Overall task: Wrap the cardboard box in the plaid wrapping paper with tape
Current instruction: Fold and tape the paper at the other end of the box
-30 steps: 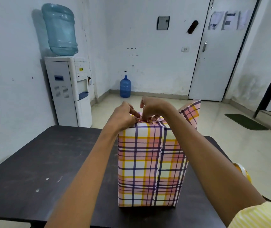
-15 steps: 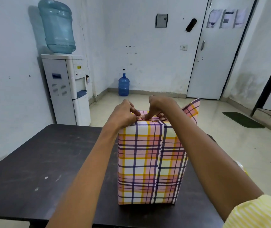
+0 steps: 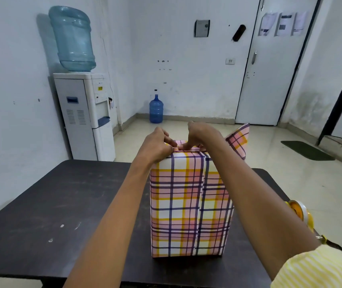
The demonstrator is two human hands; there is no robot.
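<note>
A yellow striped sleeve was seen at the near right corner, cut off by the frame. The dark surface was marked with pale scuffs, and its near and left edges were cropped. Right of its middle a parcel was stood upright: the cardboard box was covered entirely by the plaid wrapping paper, so no cardboard could be made out. At the right edge of the surface a tape roll was partly hidden behind the right forearm.

At the parcel's top near edge the left hand and right hand were held close together, fingers curled, with the paper fold pinched by both; the fingertips were largely concealed. A loose paper flap was left standing at the far right of the top.

Beyond, a water dispenser was set against the left wall, a blue bottle on the floor by the far wall, and a green mat to the right. Sheets were stuck to the white door; their print could not be read.
</note>
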